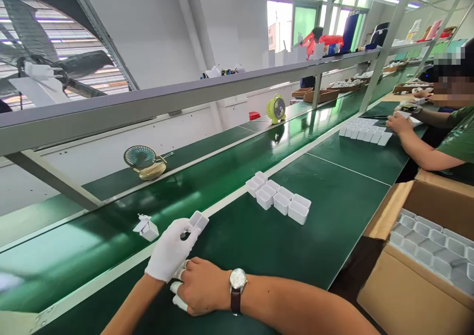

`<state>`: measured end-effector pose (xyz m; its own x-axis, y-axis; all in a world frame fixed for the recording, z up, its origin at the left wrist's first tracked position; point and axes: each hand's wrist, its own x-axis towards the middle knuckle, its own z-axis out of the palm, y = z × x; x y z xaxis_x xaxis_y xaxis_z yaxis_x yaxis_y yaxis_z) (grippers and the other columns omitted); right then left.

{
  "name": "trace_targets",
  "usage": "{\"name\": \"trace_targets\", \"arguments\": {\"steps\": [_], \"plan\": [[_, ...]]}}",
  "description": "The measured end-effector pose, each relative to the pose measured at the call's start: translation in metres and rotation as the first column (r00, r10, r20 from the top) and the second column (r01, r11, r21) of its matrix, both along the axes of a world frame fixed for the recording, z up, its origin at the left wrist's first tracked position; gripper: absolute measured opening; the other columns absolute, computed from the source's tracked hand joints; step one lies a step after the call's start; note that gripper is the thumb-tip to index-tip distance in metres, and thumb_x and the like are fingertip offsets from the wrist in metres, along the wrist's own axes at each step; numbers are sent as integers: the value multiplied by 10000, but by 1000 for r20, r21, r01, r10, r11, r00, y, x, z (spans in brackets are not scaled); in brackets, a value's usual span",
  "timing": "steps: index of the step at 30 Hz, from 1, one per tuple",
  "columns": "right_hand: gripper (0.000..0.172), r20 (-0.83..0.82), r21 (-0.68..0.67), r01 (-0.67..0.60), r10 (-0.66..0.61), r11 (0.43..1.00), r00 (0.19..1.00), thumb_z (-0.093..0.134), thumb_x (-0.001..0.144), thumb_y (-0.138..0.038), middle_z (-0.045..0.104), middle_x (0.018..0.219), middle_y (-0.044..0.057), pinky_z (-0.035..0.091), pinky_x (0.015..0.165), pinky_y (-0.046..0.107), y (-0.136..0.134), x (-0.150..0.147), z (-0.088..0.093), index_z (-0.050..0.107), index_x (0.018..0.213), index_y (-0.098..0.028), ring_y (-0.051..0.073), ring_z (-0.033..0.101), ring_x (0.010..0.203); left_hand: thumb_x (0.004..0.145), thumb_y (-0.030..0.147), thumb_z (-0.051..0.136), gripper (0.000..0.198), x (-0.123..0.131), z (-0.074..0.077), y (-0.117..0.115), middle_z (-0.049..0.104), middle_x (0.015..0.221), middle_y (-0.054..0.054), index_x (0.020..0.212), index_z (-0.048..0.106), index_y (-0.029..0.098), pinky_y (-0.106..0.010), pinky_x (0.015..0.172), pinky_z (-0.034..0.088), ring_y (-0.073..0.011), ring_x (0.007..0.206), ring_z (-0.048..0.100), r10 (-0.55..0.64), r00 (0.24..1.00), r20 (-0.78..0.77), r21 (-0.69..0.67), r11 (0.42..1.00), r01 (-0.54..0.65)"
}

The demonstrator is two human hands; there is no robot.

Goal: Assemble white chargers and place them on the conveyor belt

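My left hand (172, 248), in a white glove, pinches a small white plastic container (199, 221) above the near edge of the green conveyor belt. Just below it is my right hand (203, 285), bare apart from white covers on some fingers, with a watch on the wrist. Its fingers are curled beside the left glove's cuff; what they hold, if anything, is hidden. A small white box with a piece on top (148, 229) rests on the belt, left of my gloved hand. Several open white containers (283, 199) stand grouped on the green table ahead.
At right, a cardboard box (411, 275) holds several translucent containers. A co-worker's hands (402, 120) are busy near another container group (365, 130). A small fan (142, 162) and a green fan (276, 109) stand beyond the belt. A shelf rail (185, 84) runs above.
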<state>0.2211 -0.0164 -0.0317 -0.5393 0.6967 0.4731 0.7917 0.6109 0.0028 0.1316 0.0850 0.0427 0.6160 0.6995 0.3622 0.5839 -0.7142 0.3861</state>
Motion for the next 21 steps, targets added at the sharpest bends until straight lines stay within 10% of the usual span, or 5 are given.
{"name": "trace_targets", "arguments": {"steps": [4, 12, 21], "plan": [[226, -13, -8, -2, 2, 1000, 1000, 560, 944, -371, 665, 908, 79, 455, 770, 359, -4, 3, 3, 642, 959, -161, 220, 575, 849, 922, 345, 573, 153, -45, -16, -8, 671, 1170, -110, 906, 642, 209, -385, 1006, 489, -257, 1139, 627, -71, 990, 121, 136, 989, 54], [217, 77, -61, 30, -26, 998, 997, 589, 943, -373, 687, 905, 74, 466, 802, 339, -3, 13, 18, 679, 905, -179, 209, 587, 869, 901, 386, 582, 175, -86, -42, -20, 693, 1072, -82, 864, 614, 218, -383, 949, 532, -247, 1037, 662, 166, 933, 319, 54, 980, -193], [328, 172, -32, 555, -542, 832, 823, 493, 989, -285, 639, 1172, 191, 384, 1002, 479, -23, 122, 65, 599, 1252, -120, 322, 542, 1104, 864, 426, 583, 203, -97, -45, -26, 698, 1176, -25, 782, 632, 247, -326, 866, 556, -234, 1017, 670, 112, 975, 192, -93, 991, -96]]}}
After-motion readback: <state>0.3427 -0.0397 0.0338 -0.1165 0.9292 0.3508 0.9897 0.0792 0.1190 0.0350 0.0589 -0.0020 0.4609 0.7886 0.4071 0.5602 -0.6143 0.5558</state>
